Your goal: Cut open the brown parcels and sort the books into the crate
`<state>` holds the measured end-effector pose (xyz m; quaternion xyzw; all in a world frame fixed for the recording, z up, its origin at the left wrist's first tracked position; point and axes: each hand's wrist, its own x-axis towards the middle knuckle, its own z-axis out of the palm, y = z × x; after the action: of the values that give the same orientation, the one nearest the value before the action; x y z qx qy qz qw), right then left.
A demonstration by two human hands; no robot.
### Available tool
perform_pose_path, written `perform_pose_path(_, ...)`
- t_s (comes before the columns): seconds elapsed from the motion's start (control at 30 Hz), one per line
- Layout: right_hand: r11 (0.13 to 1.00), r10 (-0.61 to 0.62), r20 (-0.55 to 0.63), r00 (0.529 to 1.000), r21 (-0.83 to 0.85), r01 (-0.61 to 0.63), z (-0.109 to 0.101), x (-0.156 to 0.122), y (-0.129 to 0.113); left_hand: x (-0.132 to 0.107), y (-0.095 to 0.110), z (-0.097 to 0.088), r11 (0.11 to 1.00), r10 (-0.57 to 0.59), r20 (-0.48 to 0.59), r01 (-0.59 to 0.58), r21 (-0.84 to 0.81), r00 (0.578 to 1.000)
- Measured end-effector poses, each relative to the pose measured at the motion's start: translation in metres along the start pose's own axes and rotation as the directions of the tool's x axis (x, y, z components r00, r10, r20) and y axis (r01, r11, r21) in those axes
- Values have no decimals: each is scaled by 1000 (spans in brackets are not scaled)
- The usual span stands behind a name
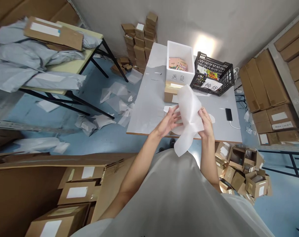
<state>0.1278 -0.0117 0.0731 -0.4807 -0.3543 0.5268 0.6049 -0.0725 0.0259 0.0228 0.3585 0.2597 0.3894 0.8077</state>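
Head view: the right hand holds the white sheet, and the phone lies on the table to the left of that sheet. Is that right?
Not quite: the head view shows the phone to the right of the white sheet, not the left. The phone does lie on the table, and the right hand does hold the white sheet.

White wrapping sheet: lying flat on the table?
No, the white wrapping sheet is bent and held up in the right hand, at the near edge of the table.
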Motion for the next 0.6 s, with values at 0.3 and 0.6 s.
perform_pose_path(0.3,896,-185,100,978,-391,210,21,7,9,6,0,3,967,-187,78,198,-159,979)
perform_pose_path(0.6,698,-369,68,927,-639,325,0,4,20,15,31,13,988,-121,33,123,-97,992)
